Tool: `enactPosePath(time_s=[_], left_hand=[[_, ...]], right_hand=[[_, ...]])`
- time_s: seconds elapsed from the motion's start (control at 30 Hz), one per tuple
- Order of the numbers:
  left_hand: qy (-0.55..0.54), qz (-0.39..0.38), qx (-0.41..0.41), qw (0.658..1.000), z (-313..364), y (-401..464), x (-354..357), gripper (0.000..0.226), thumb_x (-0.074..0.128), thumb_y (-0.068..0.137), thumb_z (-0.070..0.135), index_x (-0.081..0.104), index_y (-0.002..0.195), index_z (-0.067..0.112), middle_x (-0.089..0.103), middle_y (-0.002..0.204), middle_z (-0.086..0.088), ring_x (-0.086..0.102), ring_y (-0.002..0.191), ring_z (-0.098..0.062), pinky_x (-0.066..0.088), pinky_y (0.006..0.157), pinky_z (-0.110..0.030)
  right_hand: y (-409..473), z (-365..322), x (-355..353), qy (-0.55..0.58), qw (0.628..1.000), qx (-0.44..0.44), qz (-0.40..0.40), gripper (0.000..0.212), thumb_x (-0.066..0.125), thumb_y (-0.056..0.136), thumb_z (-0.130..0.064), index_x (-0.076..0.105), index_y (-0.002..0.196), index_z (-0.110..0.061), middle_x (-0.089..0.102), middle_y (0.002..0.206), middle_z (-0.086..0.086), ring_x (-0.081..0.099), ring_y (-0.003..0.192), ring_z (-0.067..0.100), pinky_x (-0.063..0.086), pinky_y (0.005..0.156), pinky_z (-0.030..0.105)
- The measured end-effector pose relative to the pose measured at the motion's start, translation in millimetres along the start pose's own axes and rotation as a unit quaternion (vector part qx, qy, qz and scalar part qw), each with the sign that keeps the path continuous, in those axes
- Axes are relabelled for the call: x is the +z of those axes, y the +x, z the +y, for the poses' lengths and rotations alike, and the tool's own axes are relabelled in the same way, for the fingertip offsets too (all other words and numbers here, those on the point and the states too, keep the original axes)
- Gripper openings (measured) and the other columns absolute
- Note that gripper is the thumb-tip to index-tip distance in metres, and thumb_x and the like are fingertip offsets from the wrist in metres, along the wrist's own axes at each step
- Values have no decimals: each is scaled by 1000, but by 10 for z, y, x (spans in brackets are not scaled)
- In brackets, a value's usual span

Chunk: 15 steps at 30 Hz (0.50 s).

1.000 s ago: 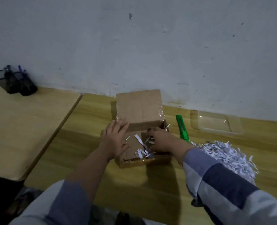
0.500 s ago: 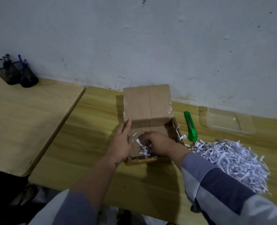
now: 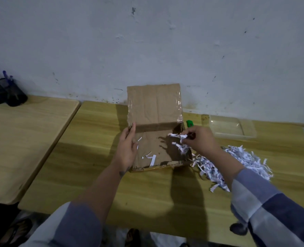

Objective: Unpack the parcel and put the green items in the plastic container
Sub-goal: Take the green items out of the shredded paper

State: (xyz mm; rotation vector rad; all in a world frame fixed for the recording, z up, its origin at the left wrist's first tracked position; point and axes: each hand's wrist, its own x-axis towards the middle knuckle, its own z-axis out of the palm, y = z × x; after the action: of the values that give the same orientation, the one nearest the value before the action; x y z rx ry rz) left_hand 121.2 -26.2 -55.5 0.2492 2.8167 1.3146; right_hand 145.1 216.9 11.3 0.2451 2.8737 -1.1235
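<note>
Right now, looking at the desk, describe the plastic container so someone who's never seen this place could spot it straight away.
Start at the open cardboard box in the middle of the wooden desk, then look right, past the green utility knife, toward the wall. The plastic container lies there, beyond the pile of shredded paper. It is the only see-through thing there: a shallow, clear rectangular tray.

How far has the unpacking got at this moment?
Done: the cardboard box is open, and a shredded paper pile lies beside it. In hand: the right hand lifts out more shreds. Left: the plastic container holds nothing green.
</note>
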Motion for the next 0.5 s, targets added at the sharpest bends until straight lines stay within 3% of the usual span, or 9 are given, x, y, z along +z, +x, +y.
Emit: enactPosePath(time_s=[0.17,0.27,0.33,0.4,0.5], left_hand=[[21,-17,-11,1000,39,84,3,91,68,86,10,10,152,31,21,156,-6,25,142,-21,22,110,-25],[22,-8,-2,1000,15,106,24,92,69,85,9,11,152,30,25,154,-9,29,140,-23,24,110,-27],[26,0,7,1000,-6,119,29,90,71,84,9,14,152,28,28,152,-11,30,140,-25,27,113,-32],[32,4,11,999,-26,132,35,91,72,83,10,15,151,29,28,152,-12,30,140,-25,29,114,-35],[30,5,24,999,-49,153,36,92,73,82,10,16,151,29,29,152,-12,31,140,-25,30,113,-36]], right_hand=[[-179,529,-310,-48,994,63,79,15,73,75,-4,70,88,3,71,83,20,66,76,32,54,76,38],[-295,781,-368,-92,989,87,81,11,68,78,-5,71,86,1,70,86,23,65,79,35,49,71,35],[-360,852,-403,-128,985,105,51,20,67,79,-9,71,98,-5,70,98,19,64,89,34,47,73,32],[-394,851,-417,-199,974,108,4,36,71,78,-20,67,113,-15,65,113,13,60,103,33,47,85,33],[-388,686,-381,-295,953,66,30,41,68,81,-31,61,121,-25,59,125,8,52,113,31,42,94,35]])
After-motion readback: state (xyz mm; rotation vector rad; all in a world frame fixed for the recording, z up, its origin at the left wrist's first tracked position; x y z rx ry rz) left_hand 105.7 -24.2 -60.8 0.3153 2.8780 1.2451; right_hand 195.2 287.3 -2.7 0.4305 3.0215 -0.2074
